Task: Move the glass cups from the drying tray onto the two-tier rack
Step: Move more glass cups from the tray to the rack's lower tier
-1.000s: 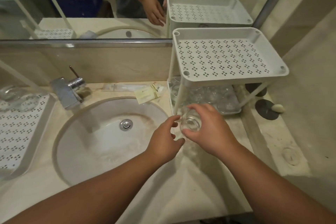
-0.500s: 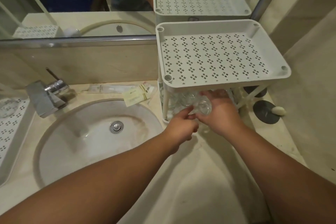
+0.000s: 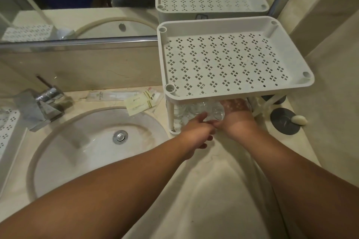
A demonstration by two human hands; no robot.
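The white two-tier rack (image 3: pixel 233 91) stands on the counter right of the sink, its perforated top tier bare. Several clear glass cups (image 3: pixel 191 108) stand on the lower tier, mostly hidden under the top tier. My right hand (image 3: pixel 236 120) reaches under the top tier and grips a glass cup (image 3: pixel 217 115) at the lower tier's front; its fingers are partly hidden. My left hand (image 3: pixel 196 132) is just left of it, fingertips touching the same cup. The drying tray (image 3: pixel 7 137) shows only as a perforated white edge at far left.
A round sink (image 3: pixel 93 147) with a chrome drain fills the counter's left half, a chrome faucet (image 3: pixel 43 105) behind it. Paper sachets (image 3: pixel 139 101) lie by the backsplash. Right of the rack, a white soap (image 3: pixel 300 120) rests on a dark round coaster. A mirror runs along the back.
Both hands carried the glass cup forward from in front of the rack to under the top tier, onto the lower tier. My view shifted right, so the drying tray slid nearly out of frame.
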